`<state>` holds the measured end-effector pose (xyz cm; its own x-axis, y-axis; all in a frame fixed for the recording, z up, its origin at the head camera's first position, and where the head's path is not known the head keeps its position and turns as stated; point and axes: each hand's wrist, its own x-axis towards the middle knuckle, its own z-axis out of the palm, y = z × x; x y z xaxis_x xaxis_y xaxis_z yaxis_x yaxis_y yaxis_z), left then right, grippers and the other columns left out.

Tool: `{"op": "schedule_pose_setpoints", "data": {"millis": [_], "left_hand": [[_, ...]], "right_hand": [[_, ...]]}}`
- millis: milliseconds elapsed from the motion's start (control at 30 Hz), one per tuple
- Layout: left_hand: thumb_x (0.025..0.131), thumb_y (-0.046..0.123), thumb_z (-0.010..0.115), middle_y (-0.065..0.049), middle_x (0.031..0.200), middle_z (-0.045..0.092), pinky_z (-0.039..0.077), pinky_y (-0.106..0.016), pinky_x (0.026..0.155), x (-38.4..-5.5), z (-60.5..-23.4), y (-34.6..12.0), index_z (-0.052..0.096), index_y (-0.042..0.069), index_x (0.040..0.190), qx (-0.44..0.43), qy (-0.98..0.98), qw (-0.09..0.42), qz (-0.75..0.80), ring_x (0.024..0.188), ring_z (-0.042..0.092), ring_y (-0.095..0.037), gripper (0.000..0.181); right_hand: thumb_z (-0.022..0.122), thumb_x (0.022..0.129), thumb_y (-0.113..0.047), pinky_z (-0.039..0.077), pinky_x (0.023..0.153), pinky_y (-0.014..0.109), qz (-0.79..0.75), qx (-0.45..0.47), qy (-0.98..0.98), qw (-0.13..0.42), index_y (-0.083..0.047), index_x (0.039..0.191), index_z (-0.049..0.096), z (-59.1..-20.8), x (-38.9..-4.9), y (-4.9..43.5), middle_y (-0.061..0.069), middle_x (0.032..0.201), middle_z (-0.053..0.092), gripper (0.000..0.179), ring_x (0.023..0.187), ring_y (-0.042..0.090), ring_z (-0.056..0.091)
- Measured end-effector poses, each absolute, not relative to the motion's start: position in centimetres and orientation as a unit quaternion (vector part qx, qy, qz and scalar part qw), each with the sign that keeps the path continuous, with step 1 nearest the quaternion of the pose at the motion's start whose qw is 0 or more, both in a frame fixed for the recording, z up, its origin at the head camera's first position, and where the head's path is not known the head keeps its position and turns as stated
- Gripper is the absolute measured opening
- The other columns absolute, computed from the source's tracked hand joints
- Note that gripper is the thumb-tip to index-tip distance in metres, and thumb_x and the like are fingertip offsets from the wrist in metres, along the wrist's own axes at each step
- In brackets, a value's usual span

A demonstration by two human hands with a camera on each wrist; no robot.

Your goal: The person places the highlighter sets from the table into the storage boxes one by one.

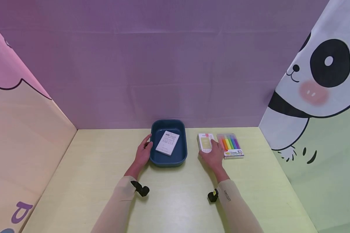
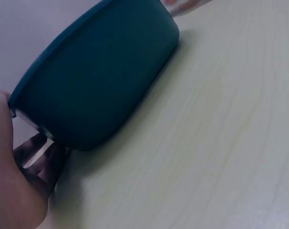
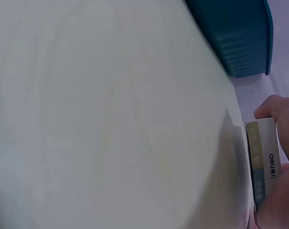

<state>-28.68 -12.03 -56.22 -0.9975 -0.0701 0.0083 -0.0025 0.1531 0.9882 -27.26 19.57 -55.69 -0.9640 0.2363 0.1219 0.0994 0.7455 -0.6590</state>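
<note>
A dark blue plastic tray (image 1: 168, 163) stands near the table's back edge. Inside it a white printed box (image 1: 167, 143) lies flat and slightly turned. At the tray's left side my left hand (image 1: 144, 151) holds it, thumb up at the rim and fingers low along the outer wall (image 2: 94, 76). To the right, my right hand (image 1: 214, 155) grips a white box with a yellowish panel (image 1: 205, 138), marked deli on its side (image 3: 268, 152). The thumb (image 3: 266, 107) is at one end of that box. A pack of coloured markers (image 1: 231, 144) lies just right of this hand.
The pale wooden table (image 1: 175, 197) meets a purple cloth backdrop (image 1: 169, 71) right behind the tray. A cartoon panel (image 1: 315, 97) borders the right side, a peach and pink panel (image 1: 23, 129) the left. Small black cameras sit on both wrists.
</note>
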Motion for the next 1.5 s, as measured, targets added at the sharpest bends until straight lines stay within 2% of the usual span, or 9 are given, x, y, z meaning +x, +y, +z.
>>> {"op": "schedule_pose_setpoints", "data": {"millis": [433,767,1033,1500], "left_hand": [[0.103,0.020,0.047,-0.019,0.132,0.052,0.036,-0.046,0.102,-28.9,-56.5,-11.8,0.044,0.021,0.147,0.016,-0.755,0.030,-0.655,0.115,0.048,-0.032,0.044],[0.104,0.020,0.047,-0.020,0.129,0.053,0.037,-0.045,0.101,-29.1,-56.5,-11.6,0.044,0.021,0.148,0.021,-0.756,0.031,-0.653,0.114,0.048,-0.031,0.044],[0.104,0.020,0.047,-0.019,0.133,0.052,0.036,-0.045,0.102,-29.0,-56.5,-11.6,0.044,0.021,0.147,0.020,-0.757,0.028,-0.653,0.115,0.048,-0.031,0.044],[0.104,0.021,0.046,-0.019,0.134,0.050,0.036,-0.047,0.103,-28.8,-56.3,-11.9,0.043,0.022,0.148,0.029,-0.757,0.025,-0.653,0.117,0.046,-0.032,0.044]], "right_hand": [[0.073,0.076,-0.031,0.028,0.103,0.051,0.357,-0.070,-0.917,0.167,0.000,0.136,0.048,-53.6,-27.6,18.8,0.021,0.130,0.050,0.072,0.118,0.038,0.041],[0.073,0.075,-0.030,0.036,0.097,0.049,0.381,-0.045,-0.902,0.197,0.002,0.134,0.050,-51.4,-28.0,17.5,0.021,0.127,0.053,0.071,0.114,0.037,0.046],[0.074,0.076,-0.032,0.034,0.098,0.048,0.381,-0.044,-0.906,0.178,-0.002,0.138,0.046,-50.0,-28.1,16.1,0.018,0.132,0.049,0.074,0.116,0.033,0.042],[0.075,0.074,-0.033,0.033,0.095,0.046,0.387,-0.013,-0.901,0.194,-0.001,0.137,0.049,-47.9,-28.2,13.5,0.018,0.130,0.052,0.075,0.113,0.034,0.044]]}}
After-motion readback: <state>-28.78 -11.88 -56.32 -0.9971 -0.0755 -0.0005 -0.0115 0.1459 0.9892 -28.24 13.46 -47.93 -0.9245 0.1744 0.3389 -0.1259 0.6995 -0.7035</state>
